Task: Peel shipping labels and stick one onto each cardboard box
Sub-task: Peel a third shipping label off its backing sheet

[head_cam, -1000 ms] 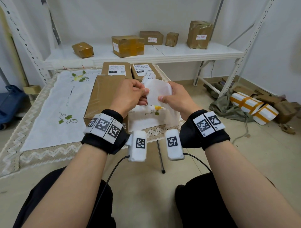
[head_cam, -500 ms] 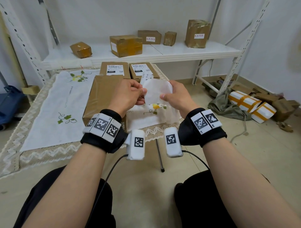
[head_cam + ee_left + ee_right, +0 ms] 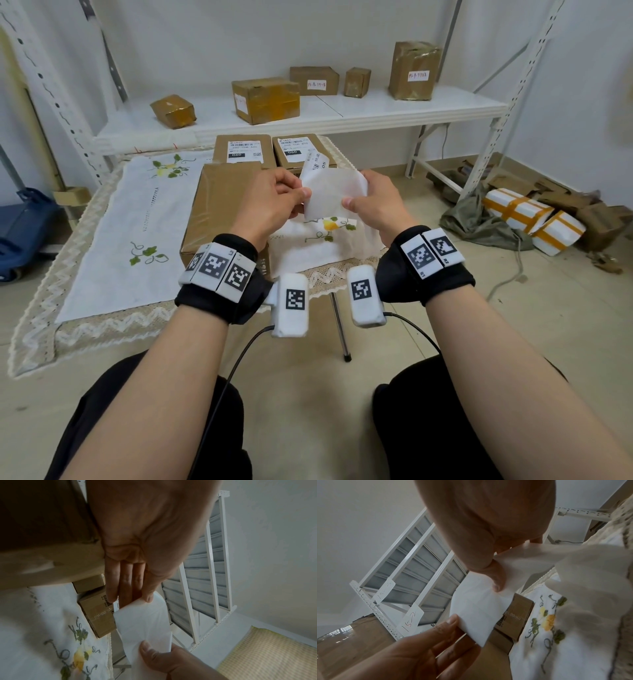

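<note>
Hands (image 3: pixel 274 202) (image 3: pixel 376 202) pinch label sheet (image 3: pixel 334 195); boxes (image 3: pixel 244 150) marked "060".

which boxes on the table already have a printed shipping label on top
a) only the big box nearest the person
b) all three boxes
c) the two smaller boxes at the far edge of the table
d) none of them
c: the two smaller boxes at the far edge each carry a white printed label on top, while the big box nearest the person shows a bare brown top where it is visible, and both hands still hold the label sheet.
</note>
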### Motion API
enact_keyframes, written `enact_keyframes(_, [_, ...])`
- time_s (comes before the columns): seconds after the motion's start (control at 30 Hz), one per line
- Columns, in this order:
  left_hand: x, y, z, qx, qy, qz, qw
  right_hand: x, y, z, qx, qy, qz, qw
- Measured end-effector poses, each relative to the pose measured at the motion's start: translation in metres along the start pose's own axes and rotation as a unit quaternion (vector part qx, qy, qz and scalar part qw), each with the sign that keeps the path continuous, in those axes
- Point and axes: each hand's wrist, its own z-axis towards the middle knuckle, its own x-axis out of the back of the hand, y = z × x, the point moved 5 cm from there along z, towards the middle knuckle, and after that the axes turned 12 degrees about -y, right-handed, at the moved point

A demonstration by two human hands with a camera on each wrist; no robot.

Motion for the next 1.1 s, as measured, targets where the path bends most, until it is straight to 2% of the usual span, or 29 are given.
enact_keyframes(0.33, [0.005,0.001,-0.002,0.020,0.004,-0.029,0.999,0.002,0.001,0.002,-0.004,0.011,0.009,1.000])
enact_keyframes(1.1, [0.014,0.010,-0.011,0.022,0.032,-0.062,0.997,0.006,0.003,0.002,0.000,0.001,0.054,0.999])
